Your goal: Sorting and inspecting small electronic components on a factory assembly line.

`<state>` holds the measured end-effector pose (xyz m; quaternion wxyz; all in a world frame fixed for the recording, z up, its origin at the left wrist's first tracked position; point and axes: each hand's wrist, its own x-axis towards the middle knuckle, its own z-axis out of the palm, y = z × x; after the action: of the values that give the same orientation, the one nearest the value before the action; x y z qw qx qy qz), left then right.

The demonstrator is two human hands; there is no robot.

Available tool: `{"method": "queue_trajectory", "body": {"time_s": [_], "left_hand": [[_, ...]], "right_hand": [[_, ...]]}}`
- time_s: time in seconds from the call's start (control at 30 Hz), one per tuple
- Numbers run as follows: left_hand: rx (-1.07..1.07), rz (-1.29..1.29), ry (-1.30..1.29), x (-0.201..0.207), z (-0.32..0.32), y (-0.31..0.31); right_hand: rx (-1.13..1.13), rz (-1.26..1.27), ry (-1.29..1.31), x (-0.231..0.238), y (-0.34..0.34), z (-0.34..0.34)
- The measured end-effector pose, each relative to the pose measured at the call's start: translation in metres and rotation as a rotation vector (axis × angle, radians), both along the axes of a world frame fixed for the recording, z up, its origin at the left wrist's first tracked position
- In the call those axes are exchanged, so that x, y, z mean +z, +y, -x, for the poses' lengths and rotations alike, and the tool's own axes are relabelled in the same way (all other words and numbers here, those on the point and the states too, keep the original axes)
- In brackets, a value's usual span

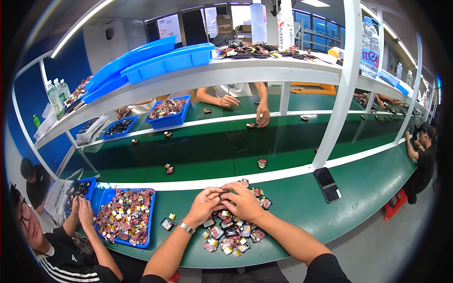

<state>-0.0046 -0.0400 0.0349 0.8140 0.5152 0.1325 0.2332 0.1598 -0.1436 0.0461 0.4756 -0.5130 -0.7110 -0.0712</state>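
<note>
My left hand (206, 203), with a metal-banded watch on the wrist, and my right hand (239, 200) meet over the near bench. Their fingers are closed together around a small dark electronic part, mostly hidden by the fingers. Beneath and beside them lies a loose pile of small electronic assemblies (230, 231), with dark casings, reddish circuit boards and silver-and-yellow battery cells. One more assembly (167, 223) lies apart, left of my left forearm. A few others (265, 203) sit just beyond my right hand.
A blue tray (152, 218) full of red-and-yellow parts stands left, beside a co-worker's hands (84, 210). A phone (327, 184) lies right, near a white shelf post (340, 94). Past a white rail, the green conveyor belt (207, 162) carries scattered assemblies; another person's hands work opposite.
</note>
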Motion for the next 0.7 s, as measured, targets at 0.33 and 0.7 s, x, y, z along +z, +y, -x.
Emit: {"method": "queue_trajectory", "body": {"time_s": [0.33, 0.7], "left_hand": [[0.002, 0.000, -0.031, -0.003, -0.001, 0.000], [0.055, -0.059, -0.017, -0.013, 0.000, 0.002]], "right_hand": [[-0.001, 0.030, 0.063, 0.003, -0.004, 0.003], [-0.018, -0.028, -0.019, 0.015, -0.008, 0.009]]}}
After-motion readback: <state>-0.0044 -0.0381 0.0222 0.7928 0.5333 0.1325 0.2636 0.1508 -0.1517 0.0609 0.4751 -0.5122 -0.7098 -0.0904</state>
